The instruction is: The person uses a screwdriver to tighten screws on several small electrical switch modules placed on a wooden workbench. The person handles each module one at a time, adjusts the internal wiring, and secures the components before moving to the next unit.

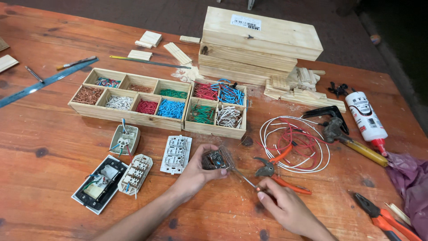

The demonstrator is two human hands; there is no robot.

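A small socket module is held in the left hand, just above the wooden table, near its front edge. The fingers are closed around the module's left side and the thumb is pressed along its lower edge. The module is seen as a squarish, dark body with a clear or greyish casing; a blue part and metal contacts are visible inside it. It is tilted slightly towards the right.

A screwdriver is gripped in the right hand, the fingers closed round the handle end, of which only an orange-tinged bit is seen at the fingertips. The thin metal shaft is angled up and to the left, and its tip is set against the module's right side.

Just to the right of the module, orange-handled pliers are laid on the table, partly over a coil of red and white wire. To the left of the module, a white switch block is lying flat, with two more opened fittings and a black-framed plate beyond it. Behind these, a wooden tray divided into compartments is filled with cut wire pieces in copper, white, red, blue and green. A glue bottle is lying at the far right.
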